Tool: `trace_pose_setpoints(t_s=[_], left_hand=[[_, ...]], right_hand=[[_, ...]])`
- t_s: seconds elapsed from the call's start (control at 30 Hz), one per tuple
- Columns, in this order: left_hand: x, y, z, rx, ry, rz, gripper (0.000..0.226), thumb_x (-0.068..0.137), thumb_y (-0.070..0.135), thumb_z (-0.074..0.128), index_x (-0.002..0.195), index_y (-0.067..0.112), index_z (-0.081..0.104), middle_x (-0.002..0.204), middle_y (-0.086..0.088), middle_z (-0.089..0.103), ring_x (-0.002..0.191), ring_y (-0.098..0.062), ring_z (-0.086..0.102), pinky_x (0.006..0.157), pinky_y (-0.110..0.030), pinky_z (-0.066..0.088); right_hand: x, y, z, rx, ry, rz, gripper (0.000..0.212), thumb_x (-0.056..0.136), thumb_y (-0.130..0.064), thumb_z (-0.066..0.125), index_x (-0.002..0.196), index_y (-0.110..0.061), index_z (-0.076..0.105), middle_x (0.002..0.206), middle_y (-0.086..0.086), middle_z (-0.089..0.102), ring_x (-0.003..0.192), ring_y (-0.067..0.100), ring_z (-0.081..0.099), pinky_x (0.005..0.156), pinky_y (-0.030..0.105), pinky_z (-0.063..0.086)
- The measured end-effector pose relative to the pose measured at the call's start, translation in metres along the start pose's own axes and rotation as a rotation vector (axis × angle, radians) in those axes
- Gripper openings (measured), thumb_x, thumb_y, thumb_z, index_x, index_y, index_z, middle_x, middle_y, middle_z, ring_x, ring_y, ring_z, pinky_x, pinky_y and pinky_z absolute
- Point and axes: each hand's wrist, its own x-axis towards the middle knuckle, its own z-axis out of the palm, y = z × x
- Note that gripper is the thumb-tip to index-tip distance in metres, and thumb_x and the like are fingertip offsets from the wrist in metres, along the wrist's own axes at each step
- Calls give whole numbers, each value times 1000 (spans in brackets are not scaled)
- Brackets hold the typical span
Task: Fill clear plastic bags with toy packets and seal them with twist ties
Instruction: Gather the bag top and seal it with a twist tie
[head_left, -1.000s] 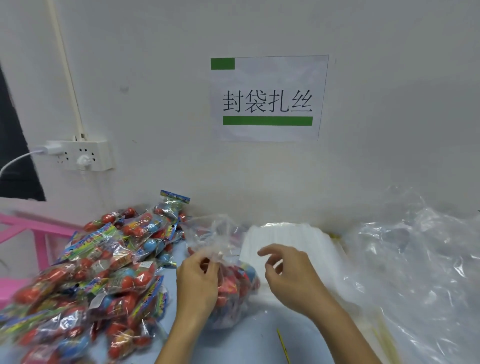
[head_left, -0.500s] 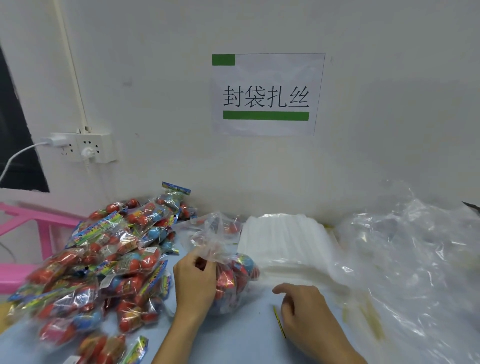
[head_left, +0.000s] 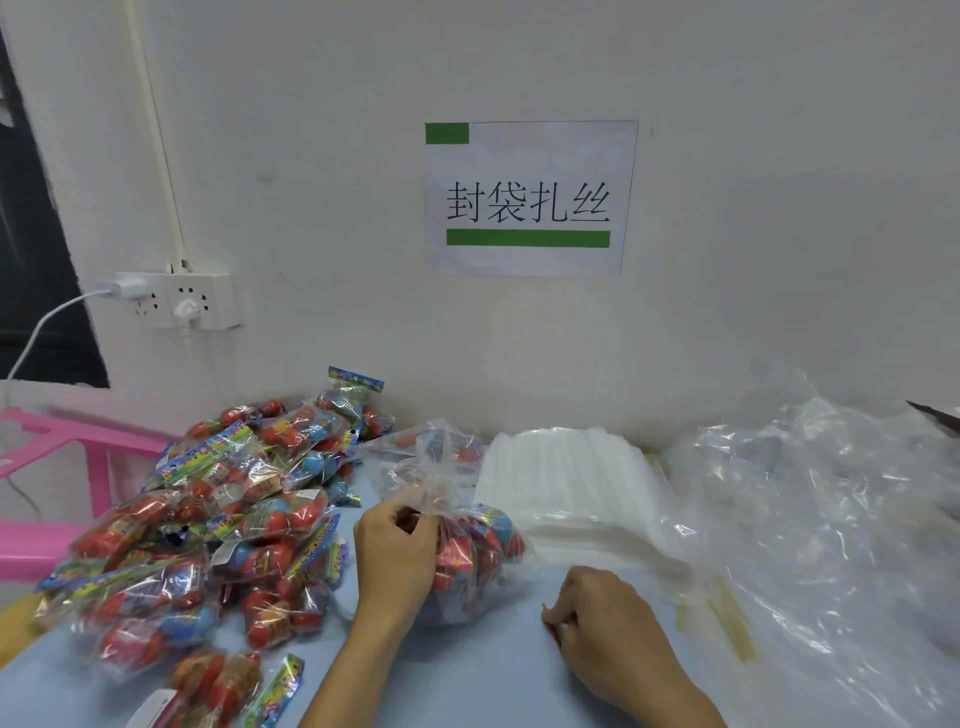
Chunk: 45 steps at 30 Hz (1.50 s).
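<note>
My left hand (head_left: 397, 551) grips the gathered neck of a clear plastic bag (head_left: 467, 556) filled with red and blue toy packets, standing on the blue table (head_left: 467, 670). My right hand (head_left: 597, 618) rests on the table to the bag's right, fingertips pinched on a thin yellow twist tie (head_left: 548, 616). A heap of loose toy packets (head_left: 218, 525) lies to the left. A stack of flat clear bags (head_left: 571, 488) sits behind the filled bag.
Crumpled clear plastic sheeting (head_left: 831, 519) covers the right side, with several yellow twist ties (head_left: 727, 618) under its edge. A pink frame (head_left: 67, 447) stands at far left. A wall socket (head_left: 176, 301) and a paper sign (head_left: 527, 197) are on the wall.
My right hand has dropped from beside the bag's neck down to the table and closed its fingers on a twist tie. My left hand keeps hold of the bag.
</note>
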Motion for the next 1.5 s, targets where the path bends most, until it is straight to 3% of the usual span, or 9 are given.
trace_pose_setpoints(t_s=[0.23, 0.43, 0.7, 0.9, 1.03, 1.2, 1.27, 1.37, 1.5], left_hand=[[1, 1, 1, 7, 0, 2, 25, 91, 14, 69, 66, 10, 70, 58, -10, 64, 55, -30, 56, 53, -42, 47], [1, 1, 0, 1, -47, 18, 42, 93, 18, 67, 52, 12, 57, 44, 4, 47, 42, -6, 36, 44, -19, 30], [1, 0, 1, 8, -41, 42, 38, 93, 20, 68, 61, 0, 63, 51, -10, 56, 49, -13, 43, 47, -34, 38], [-1, 1, 7, -44, -107, 1, 38, 91, 15, 68, 54, 13, 60, 45, 4, 52, 44, -3, 41, 44, -14, 34], [-5, 6, 12, -93, -177, -38, 27, 88, 12, 70, 62, 7, 67, 53, -2, 62, 49, -3, 51, 47, -16, 42], [-7, 10, 11, -105, -236, -35, 52, 90, 12, 70, 41, 24, 58, 41, 13, 50, 41, -1, 43, 46, -13, 36], [-7, 13, 9, -131, -259, -25, 45, 90, 16, 71, 46, 27, 64, 43, 9, 53, 45, -2, 42, 47, -22, 38], [-8, 17, 7, -185, -280, -30, 25, 88, 20, 73, 68, 6, 74, 62, -19, 66, 59, -18, 52, 56, -47, 45], [-6, 16, 6, -208, -271, -58, 18, 86, 21, 75, 71, 11, 78, 67, -9, 73, 66, -25, 67, 62, -41, 54]], right_hand=[[-1, -5, -3, -29, 25, 26, 17, 89, -27, 52, 79, -19, 64, 99, -8, 62, 97, 20, 58, 73, 30, 42], [0, -2, -8, 38, 35, 18, 33, 73, -11, 46, 78, -23, 76, 94, -7, 67, 91, 15, 60, 76, 30, 51], [6, 6, -19, 717, 327, 212, 51, 77, 12, 48, 66, -30, 75, 75, -10, 72, 67, 4, 62, 58, 15, 44], [9, -4, -26, 1133, 327, 210, 38, 88, 9, 55, 87, -20, 80, 84, -4, 77, 69, 8, 65, 56, 18, 50], [17, -20, -36, 1077, 307, 34, 32, 91, 2, 61, 91, -24, 79, 90, -17, 77, 88, -3, 68, 70, 10, 52], [31, -42, -43, 971, 154, -51, 22, 90, -9, 69, 88, -29, 79, 91, -16, 76, 88, 0, 69, 68, 12, 54], [36, -49, -47, 963, 93, -65, 22, 90, -11, 70, 86, -31, 79, 89, -15, 77, 86, 3, 71, 68, 14, 54], [42, -57, -50, 942, -8, -127, 15, 90, -14, 71, 89, -24, 82, 85, -6, 78, 81, 8, 74, 67, 16, 53], [44, -62, -48, 958, -49, -177, 11, 90, -20, 73, 92, -23, 83, 84, -2, 79, 84, 12, 75, 72, 22, 58]])
